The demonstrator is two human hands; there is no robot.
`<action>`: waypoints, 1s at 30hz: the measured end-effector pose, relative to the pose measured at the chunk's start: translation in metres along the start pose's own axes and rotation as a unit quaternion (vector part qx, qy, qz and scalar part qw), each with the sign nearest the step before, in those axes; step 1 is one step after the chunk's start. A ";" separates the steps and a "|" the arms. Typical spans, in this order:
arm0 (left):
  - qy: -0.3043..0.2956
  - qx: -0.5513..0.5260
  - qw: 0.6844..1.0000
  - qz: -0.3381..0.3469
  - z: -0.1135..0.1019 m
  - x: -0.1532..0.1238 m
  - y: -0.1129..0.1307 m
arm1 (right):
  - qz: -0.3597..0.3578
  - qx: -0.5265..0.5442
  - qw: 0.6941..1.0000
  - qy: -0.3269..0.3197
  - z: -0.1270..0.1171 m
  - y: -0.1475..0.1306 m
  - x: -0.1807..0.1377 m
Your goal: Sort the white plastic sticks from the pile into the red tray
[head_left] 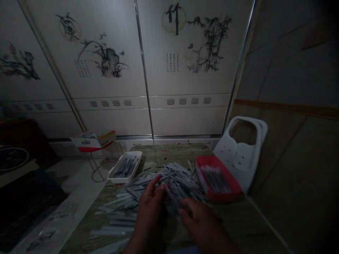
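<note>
Left hand held forward, index finger extended, thumb bent close. Right hand held lower, fingers curled. Both forearms angled inward, hands set apart.

I face pale panels at the far side, painted with bamboo and rocks with plants. A white chair stands right, beside a wall with a brown strip. Left, I see a red stool on pale floor. My light is dim.
</note>
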State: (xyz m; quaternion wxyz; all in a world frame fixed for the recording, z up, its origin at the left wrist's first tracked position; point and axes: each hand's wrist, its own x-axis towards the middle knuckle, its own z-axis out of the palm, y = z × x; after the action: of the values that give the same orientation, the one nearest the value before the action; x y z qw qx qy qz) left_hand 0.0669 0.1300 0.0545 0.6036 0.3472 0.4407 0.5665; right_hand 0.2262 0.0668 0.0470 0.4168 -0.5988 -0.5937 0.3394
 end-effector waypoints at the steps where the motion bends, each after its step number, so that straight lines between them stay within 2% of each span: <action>1: 0.001 0.000 1.000 0.003 0.001 -0.001 0.002 | 0.005 -0.007 1.000 0.012 -0.004 -0.002 0.000; 4: 0.029 0.013 0.999 0.018 0.001 -0.003 0.008 | 0.024 -0.024 0.997 0.074 -0.025 -0.005 0.006; 7: 0.059 0.034 0.997 0.021 -0.001 -0.003 0.012 | 0.045 -0.103 0.985 0.131 -0.061 -0.001 0.023; 11: 0.073 0.069 0.994 0.052 -0.007 -0.001 0.010 | 0.097 -0.300 0.931 0.181 -0.110 0.012 0.048; 14: 0.075 0.092 0.991 0.069 -0.010 0.003 0.006 | 0.121 -0.330 0.916 0.195 -0.131 0.021 0.058; 23: 0.069 0.089 0.990 0.084 -0.018 0.012 -0.003 | 0.131 -0.341 0.907 0.209 -0.141 0.043 0.062; 30: 0.077 0.107 0.987 0.089 -0.020 0.014 -0.001 | 0.128 -0.322 0.910 0.228 -0.141 0.058 0.050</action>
State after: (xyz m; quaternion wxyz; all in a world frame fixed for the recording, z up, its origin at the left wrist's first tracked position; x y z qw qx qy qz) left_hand 0.0486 0.1425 0.0447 0.4740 0.4033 0.5113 0.5927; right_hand 0.3812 0.1058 0.0580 0.2783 -0.8323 -0.4781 0.0344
